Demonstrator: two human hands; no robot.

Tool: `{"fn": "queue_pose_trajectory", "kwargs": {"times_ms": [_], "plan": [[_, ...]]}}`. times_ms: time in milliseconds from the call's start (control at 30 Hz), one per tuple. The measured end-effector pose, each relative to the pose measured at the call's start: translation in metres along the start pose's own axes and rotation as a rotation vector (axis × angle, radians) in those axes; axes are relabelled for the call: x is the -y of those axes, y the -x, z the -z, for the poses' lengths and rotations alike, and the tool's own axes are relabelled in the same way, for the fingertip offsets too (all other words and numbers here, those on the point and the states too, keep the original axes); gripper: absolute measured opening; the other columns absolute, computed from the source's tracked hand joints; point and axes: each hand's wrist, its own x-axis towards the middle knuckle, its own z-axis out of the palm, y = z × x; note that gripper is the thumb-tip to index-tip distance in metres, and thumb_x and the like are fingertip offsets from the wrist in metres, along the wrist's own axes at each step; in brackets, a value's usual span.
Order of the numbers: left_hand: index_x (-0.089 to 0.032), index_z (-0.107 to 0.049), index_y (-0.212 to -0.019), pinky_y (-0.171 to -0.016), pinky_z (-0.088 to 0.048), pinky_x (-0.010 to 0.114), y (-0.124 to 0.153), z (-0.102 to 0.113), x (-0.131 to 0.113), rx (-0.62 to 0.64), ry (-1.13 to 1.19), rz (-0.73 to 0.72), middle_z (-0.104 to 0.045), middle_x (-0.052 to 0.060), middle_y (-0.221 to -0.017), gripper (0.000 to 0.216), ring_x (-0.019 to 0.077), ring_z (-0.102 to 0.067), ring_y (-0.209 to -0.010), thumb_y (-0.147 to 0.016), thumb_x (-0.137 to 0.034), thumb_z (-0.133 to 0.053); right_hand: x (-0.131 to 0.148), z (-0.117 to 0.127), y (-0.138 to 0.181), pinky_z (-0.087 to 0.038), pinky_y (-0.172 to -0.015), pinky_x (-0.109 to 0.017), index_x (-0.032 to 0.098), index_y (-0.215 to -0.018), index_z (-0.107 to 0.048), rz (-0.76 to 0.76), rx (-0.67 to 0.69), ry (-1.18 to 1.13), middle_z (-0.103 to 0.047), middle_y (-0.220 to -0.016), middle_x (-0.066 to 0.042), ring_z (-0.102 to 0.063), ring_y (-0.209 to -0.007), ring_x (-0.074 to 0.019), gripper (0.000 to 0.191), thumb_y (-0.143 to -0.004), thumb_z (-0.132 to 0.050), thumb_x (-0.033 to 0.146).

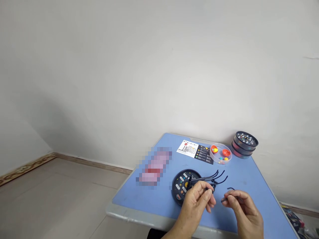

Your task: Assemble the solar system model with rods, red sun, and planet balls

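My left hand point(198, 199) is closed around a bundle of thin black curved arms point(211, 177) that fan out to the right, just above a round black base disc point(181, 186) with coloured markings. My right hand point(243, 207) pinches one separate black curved arm point(230, 194) between thumb and fingers, a short way right of the bundle. Both hands hover low over the blue table point(139, 196).
A printed instruction sheet point(195, 151) lies at the table's back. Beside it a clear round dish point(220, 154) holds small coloured balls and orange half-shells. A stack of round black cases point(244, 144) sits at the back right corner. A blurred pink patch point(154, 167) lies left.
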Motion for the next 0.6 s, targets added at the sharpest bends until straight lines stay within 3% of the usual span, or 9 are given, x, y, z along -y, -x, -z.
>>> {"fn": "queue_pose_trajectory", "kwargs": {"times_ms": [200, 400, 600], "plan": [[-0.015, -0.064, -0.085, -0.055, -0.044, 0.022, 0.001, -0.002, -0.001, 0.002, -0.004, -0.004, -0.066, 0.003, -0.067, 0.038, 0.0139, -0.058, -0.061, -0.078, -0.051, -0.069, -0.004, -0.008, 0.000, -0.062, -0.061, -0.031, 0.018, -0.073, -0.069, -0.123, -0.111, -0.134, -0.074, -0.078, -0.005, -0.072, -0.063, -0.0195, 0.025, -0.068, -0.083, 0.038], [-0.015, -0.068, -0.082, -0.064, -0.048, 0.025, 0.003, -0.003, -0.006, -0.041, 0.009, -0.016, -0.067, 0.003, -0.070, 0.032, 0.0149, -0.060, -0.066, -0.077, -0.047, -0.071, -0.007, -0.019, 0.003, -0.060, -0.059, -0.030, 0.018, -0.069, -0.068, -0.110, -0.088, -0.107, -0.073, -0.070, -0.004, -0.070, -0.062, -0.0192, 0.027, -0.066, -0.083, 0.040], [-0.016, -0.069, -0.080, -0.062, -0.048, 0.024, 0.002, -0.004, -0.005, -0.050, 0.018, -0.012, -0.065, 0.001, -0.067, 0.031, 0.0139, -0.058, -0.063, -0.075, -0.046, -0.073, -0.008, -0.023, 0.005, -0.059, -0.064, -0.029, 0.017, -0.066, -0.068, -0.104, -0.123, -0.107, -0.074, -0.073, -0.005, -0.070, -0.070, -0.0202, 0.026, -0.064, -0.084, 0.037]]}}
